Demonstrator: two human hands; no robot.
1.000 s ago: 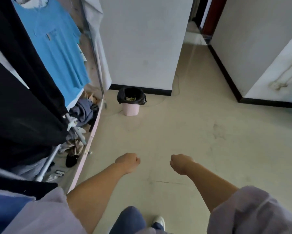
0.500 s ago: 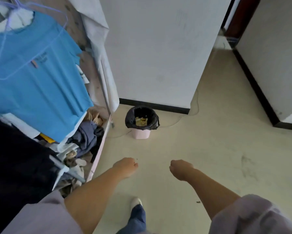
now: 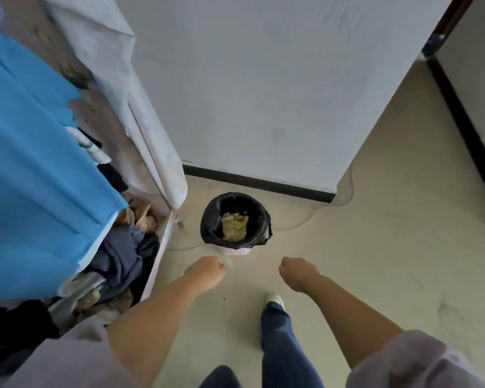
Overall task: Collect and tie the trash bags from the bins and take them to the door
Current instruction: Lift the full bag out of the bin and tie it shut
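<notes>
A small pink bin (image 3: 236, 251) stands on the floor by the white wall. A black trash bag (image 3: 211, 219) lines it, folded over the rim. Yellowish rubbish (image 3: 234, 227) lies inside. My left hand (image 3: 206, 273) hangs just below and left of the bin, fingers curled, holding nothing. My right hand (image 3: 298, 275) is below and right of the bin, also curled into a loose fist and empty. Neither hand touches the bag.
A clothes rack (image 3: 162, 247) with a blue shirt (image 3: 34, 169) and piled clothes (image 3: 123, 256) fills the left. A thin cable (image 3: 305, 221) trails over the floor behind the bin. A passage runs at the far right toward a dark door frame (image 3: 443, 26). My foot (image 3: 274, 299) is below the bin.
I have walked toward the bin, which now sits much closer and lower in view. Both hands stayed curled and empty in front of me.
</notes>
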